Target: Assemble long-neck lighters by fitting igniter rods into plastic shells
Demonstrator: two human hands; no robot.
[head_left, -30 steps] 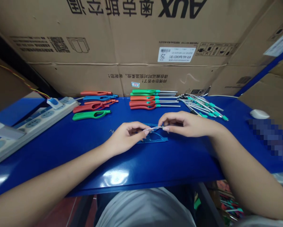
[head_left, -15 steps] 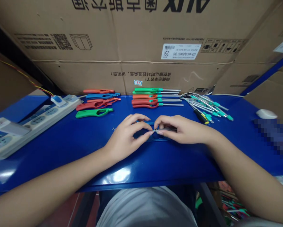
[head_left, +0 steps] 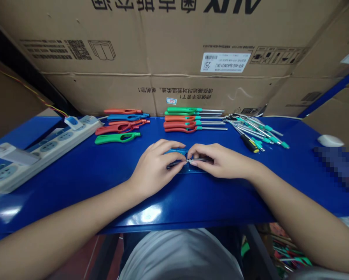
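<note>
My left hand [head_left: 155, 165] is closed in a pinch around a thin metal piece [head_left: 172, 164], which runs back under its fingers. Opposite it, my right hand [head_left: 218, 160] pinches a slim metallic rod [head_left: 203, 159] that lies along its palm side. Both sets of fingertips nearly meet where the two metal parts come together; whether they are joined I cannot tell. Beneath the hands lies a blue plastic piece [head_left: 177, 151], like a lighter handle, mostly covered by the fingers.
Coloured lighter handles [head_left: 117, 138] lie at back left. Lighters with metal tubes [head_left: 181, 126] line the back middle. At right are loose metal tubes [head_left: 258, 130] and a black-and-yellow screwdriver [head_left: 249, 144]. A power strip [head_left: 54, 146] runs along the left; a cardboard box [head_left: 174, 50] stands behind.
The thin metal piece now shows beneath my left fingers. My right hand has shifted slightly left. A small metal bit beside my left hand no longer shows.
</note>
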